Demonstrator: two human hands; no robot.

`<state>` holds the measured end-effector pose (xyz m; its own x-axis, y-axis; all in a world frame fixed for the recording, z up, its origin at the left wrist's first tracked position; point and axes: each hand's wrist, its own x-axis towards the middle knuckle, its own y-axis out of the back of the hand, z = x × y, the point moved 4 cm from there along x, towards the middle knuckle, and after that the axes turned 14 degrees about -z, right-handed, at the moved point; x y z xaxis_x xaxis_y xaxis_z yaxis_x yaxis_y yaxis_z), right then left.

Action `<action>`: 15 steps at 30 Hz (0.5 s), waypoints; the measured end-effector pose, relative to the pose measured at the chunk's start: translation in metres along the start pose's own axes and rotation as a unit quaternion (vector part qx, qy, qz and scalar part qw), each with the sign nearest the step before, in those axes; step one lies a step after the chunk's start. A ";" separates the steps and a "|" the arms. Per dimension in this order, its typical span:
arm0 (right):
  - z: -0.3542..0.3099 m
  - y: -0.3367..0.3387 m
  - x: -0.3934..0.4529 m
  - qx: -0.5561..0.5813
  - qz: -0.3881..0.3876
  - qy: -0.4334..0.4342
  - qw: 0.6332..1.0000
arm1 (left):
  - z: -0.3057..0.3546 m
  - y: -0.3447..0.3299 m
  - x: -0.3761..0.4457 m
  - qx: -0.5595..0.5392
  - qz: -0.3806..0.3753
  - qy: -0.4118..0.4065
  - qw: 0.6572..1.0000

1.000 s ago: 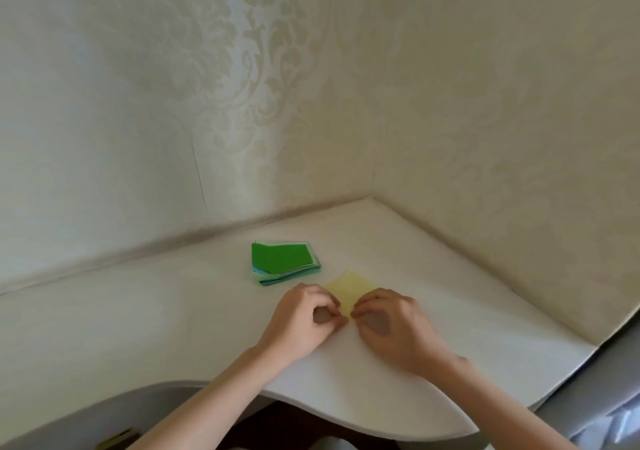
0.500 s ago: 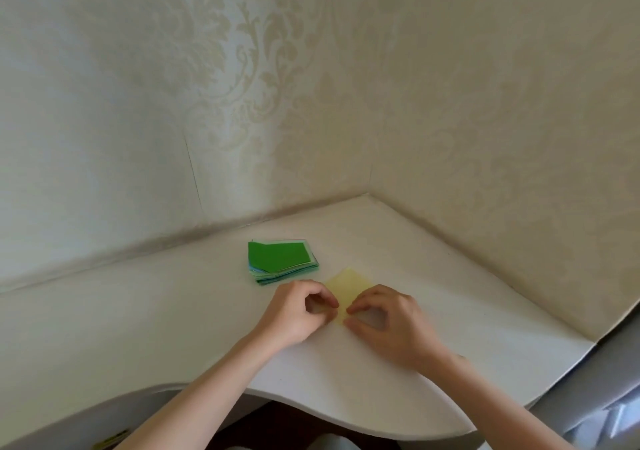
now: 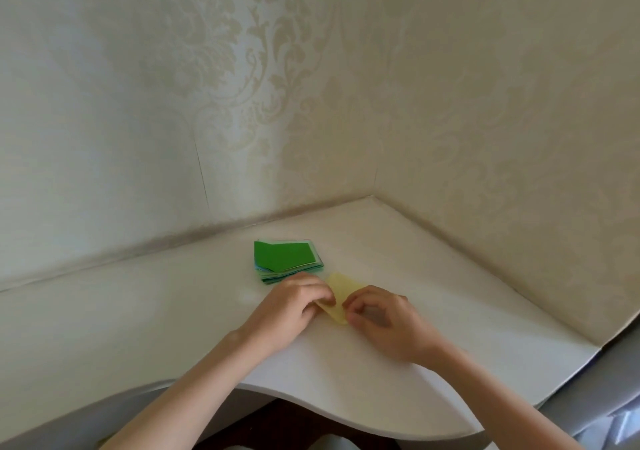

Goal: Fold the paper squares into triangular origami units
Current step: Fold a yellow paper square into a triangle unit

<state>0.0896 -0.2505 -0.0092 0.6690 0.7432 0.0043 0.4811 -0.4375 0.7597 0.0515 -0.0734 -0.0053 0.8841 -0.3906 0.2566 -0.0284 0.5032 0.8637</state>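
Note:
A pale yellow paper square lies on the white table between my hands, its near part bent up into a fold. My left hand pinches the paper's left edge with curled fingers. My right hand pinches the paper's right side near the lower corner, fingers curled over it. Much of the paper is hidden under my fingers. Just beyond my left hand sits a stack of paper squares with a green sheet on top.
The white table fills a wallpapered corner; walls rise close behind and to the right. Its curved front edge runs below my forearms. A grey surface lies past the table's right end.
The near part of the yellow paper has lifted and folded over between my fingers. Both hands stayed in place, fingers shifting slightly along the paper.

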 end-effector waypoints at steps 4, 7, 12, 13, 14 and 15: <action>0.001 0.005 -0.007 0.001 0.024 0.013 1.000 | 0.002 -0.002 -0.005 0.036 -0.009 -0.037 0.999; 0.001 0.003 -0.012 -0.032 0.024 0.040 0.998 | 0.000 -0.003 -0.007 0.013 -0.007 -0.029 0.999; 0.001 -0.002 -0.018 -0.070 0.026 0.048 0.996 | -0.006 -0.002 -0.013 -0.051 -0.003 0.013 0.999; 0.001 -0.003 -0.017 -0.073 0.033 0.043 0.996 | -0.008 -0.003 -0.013 -0.060 0.001 0.025 0.998; 0.001 -0.004 -0.015 -0.076 0.042 0.038 0.996 | -0.010 -0.004 -0.013 -0.069 0.005 0.043 0.997; 0.000 -0.005 -0.013 -0.081 0.054 0.031 0.995 | -0.013 -0.004 -0.012 -0.075 0.008 0.065 0.995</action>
<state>0.0781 -0.2579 -0.0128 0.6736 0.7281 0.1270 0.3083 -0.4330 0.8470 0.0469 -0.0613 -0.0177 0.9371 -0.2841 0.2028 0.0192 0.6220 0.7828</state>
